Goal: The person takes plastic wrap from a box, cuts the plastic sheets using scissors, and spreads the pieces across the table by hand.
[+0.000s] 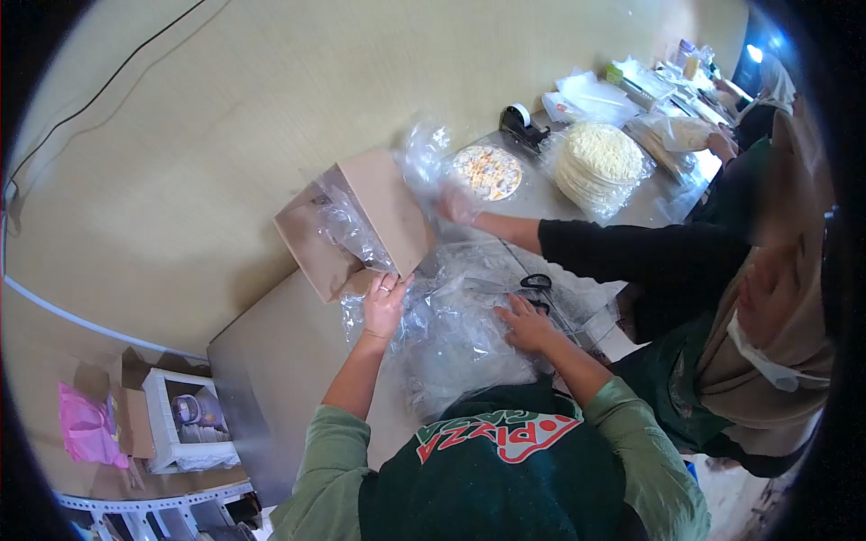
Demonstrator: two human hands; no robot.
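A cardboard box [392,212] lies tilted on its side against the wall, with clear plastic film [347,221] inside. My left hand [384,308], with a ring on it, has its fingers curled at the box's lower front edge, beside more film. A crumpled heap of clear plastic bags [460,338] covers the table in front of me. On the right side of that heap rests my right hand [528,325], fingers apart. Black-handled scissors [536,282] lie just beyond its fingertips, the blades partly over the plastic.
A co-worker's gloved hand [458,203], blurred, reaches in from the right beside the box. Behind it are a topped pizza [487,172], a tape dispenser [523,129] and a bagged stack of pizza bases [600,167]. A white crate [167,424] stands low at left.
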